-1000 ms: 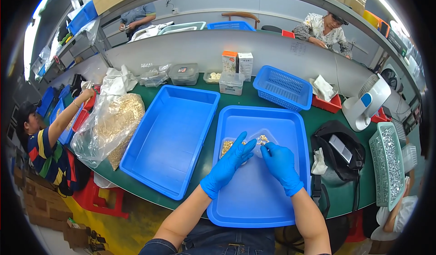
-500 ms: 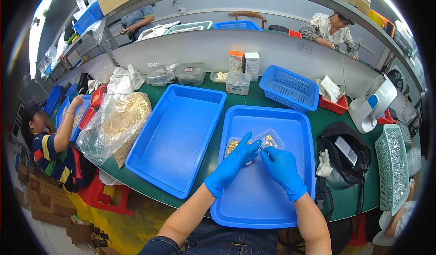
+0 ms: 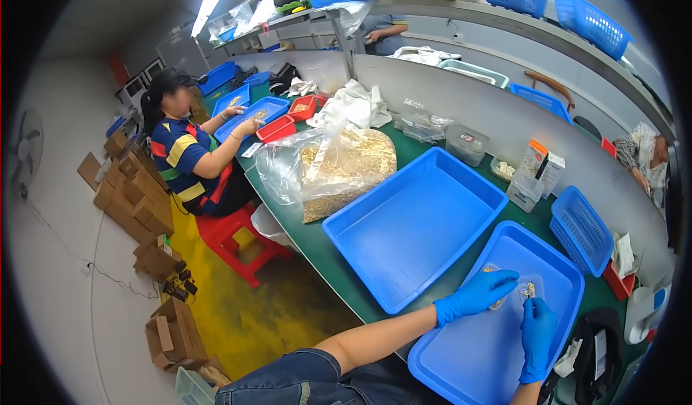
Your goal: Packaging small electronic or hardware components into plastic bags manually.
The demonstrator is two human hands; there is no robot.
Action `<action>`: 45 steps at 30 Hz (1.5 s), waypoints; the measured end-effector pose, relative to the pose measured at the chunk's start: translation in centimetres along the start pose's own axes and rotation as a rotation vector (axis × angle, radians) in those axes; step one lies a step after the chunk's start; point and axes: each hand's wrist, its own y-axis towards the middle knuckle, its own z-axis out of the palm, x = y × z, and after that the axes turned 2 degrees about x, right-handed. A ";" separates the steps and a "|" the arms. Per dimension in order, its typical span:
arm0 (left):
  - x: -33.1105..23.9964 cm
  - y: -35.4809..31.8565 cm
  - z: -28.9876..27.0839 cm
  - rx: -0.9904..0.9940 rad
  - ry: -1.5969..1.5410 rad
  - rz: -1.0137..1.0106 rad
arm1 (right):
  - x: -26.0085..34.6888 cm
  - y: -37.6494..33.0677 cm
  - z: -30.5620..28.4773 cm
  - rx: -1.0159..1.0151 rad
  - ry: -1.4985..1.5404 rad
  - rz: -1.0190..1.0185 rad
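Both hands wear blue gloves above a blue tray (image 3: 461,358). My left hand (image 3: 477,295) lies with its fingers stretched out, partly covering a small heap of gold-coloured pieces (image 3: 490,269). Nearer the tray's right side, my right hand (image 3: 538,333) has its fingers pinched together beside a shallow clear container (image 3: 539,284) with small gold pieces in it. What the right fingertips hold is too small to make out. A gap separates the two hands.
A second blue tray (image 3: 411,225) stands to the left, beside a clear bag of gold-coloured pieces (image 3: 346,163). A blue basket (image 3: 580,232), a clear box (image 3: 525,192) and a black bag (image 3: 602,354) are around. A person in a striped shirt (image 3: 191,156) works at the far left.
The view has swung left, so the trays and hands appear farther right. The fingertips, close together before, are now farther apart, with my left hand lower and flatter over the tray.
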 end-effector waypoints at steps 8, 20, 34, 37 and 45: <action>2.0 -0.1 -0.5 -0.128 1.196 0.254 | 0.1 -0.1 0.3 -0.004 0.001 -0.052; 2.6 0.6 0.3 -0.341 0.830 0.301 | 1.5 -0.8 0.6 0.064 -0.001 -0.063; 1.3 0.9 0.0 -0.230 0.125 0.085 | 2.0 -1.2 0.8 0.068 0.120 -0.166; 1.5 1.0 -0.1 -0.158 -0.285 0.054 | 2.0 -1.3 1.1 0.066 0.135 -0.245; 0.2 0.8 -0.4 -0.032 -0.532 -0.010 | 2.5 -1.4 0.9 -0.029 0.185 -0.214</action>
